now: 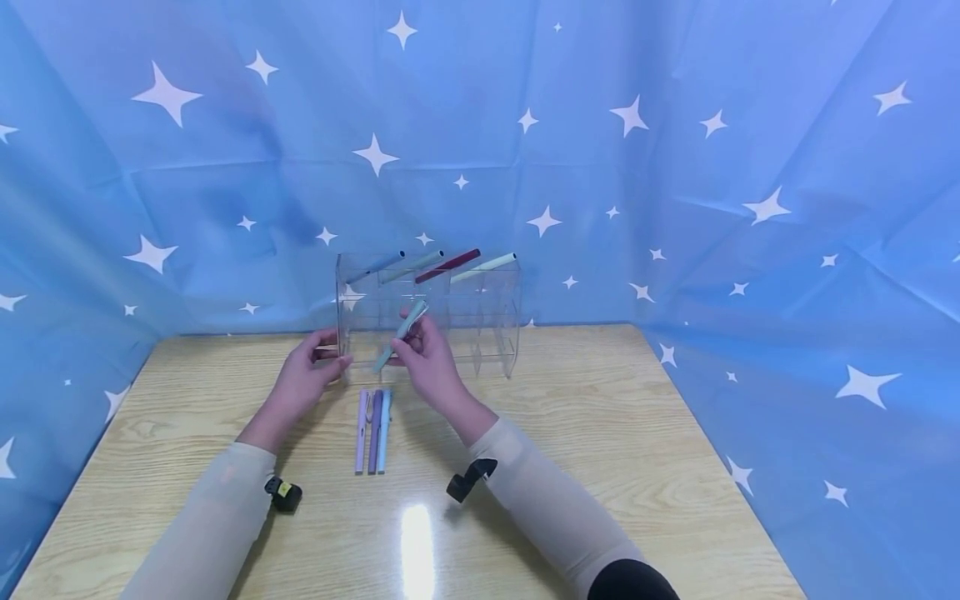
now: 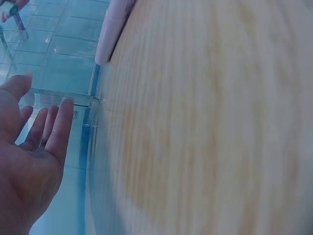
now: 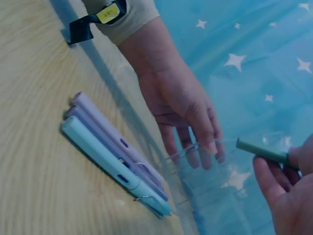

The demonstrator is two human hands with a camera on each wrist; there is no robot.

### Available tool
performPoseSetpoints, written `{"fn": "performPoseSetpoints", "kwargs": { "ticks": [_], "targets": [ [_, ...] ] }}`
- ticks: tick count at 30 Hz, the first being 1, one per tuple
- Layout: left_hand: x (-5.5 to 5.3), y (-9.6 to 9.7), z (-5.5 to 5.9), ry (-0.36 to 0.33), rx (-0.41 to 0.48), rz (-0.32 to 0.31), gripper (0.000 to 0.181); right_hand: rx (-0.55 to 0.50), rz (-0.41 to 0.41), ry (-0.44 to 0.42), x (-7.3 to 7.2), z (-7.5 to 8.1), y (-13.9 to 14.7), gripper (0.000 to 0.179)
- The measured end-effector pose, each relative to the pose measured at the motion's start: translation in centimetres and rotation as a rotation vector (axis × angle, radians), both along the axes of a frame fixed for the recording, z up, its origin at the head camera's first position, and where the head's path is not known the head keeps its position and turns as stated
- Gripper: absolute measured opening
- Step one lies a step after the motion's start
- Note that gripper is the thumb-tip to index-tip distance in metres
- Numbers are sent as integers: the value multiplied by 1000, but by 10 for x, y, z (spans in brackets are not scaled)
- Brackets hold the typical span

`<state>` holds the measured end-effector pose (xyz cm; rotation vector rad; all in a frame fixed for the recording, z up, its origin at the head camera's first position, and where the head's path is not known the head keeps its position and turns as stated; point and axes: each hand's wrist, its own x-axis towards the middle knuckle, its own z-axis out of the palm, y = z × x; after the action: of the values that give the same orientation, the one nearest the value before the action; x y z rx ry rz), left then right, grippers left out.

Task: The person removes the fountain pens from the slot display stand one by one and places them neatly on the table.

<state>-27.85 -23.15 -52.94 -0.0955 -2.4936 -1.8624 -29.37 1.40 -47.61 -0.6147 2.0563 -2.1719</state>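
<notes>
A clear acrylic pen rack (image 1: 480,321) stands at the back of the table. My left hand (image 1: 306,375) holds its left side, the thumb in front and the fingers around the edge. In my right hand (image 1: 433,367) a green pen (image 1: 400,337) is pinched, tilted in front of the rack; the right wrist view also shows the green pen (image 3: 261,151) between thumb and fingers. Across the rack's top lie a blue pen (image 1: 378,265), a teal pen (image 1: 414,266), a dark red pen (image 1: 448,265) and a pale green pen (image 1: 483,267), all slanted.
Nearer me, side by side on the wooden table (image 1: 600,450), lie a lilac pen (image 1: 362,433), a purple pen (image 1: 375,433) and a light blue pen (image 1: 385,433). A blue curtain (image 1: 465,108) with white stars hangs close behind the rack.
</notes>
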Motion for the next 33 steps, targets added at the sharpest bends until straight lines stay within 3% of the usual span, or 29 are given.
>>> {"fn": "performPoseSetpoints", "kwargs": {
  "ticks": [7,10,22,33],
  "targets": [
    [0,-1,1,-2,-6,-3,64,10,8,-39,9,-5,6,87],
    [0,-1,1,-2,-2,-4,64,23,27,-23,13,-9,10,95],
    [0,0,-1,-8,-8,5,63,139,85,8,31,-26,25,94],
    [0,0,0,-6,11,-1,64,214,89,-68,43,-42,33,96]
  ]
}}
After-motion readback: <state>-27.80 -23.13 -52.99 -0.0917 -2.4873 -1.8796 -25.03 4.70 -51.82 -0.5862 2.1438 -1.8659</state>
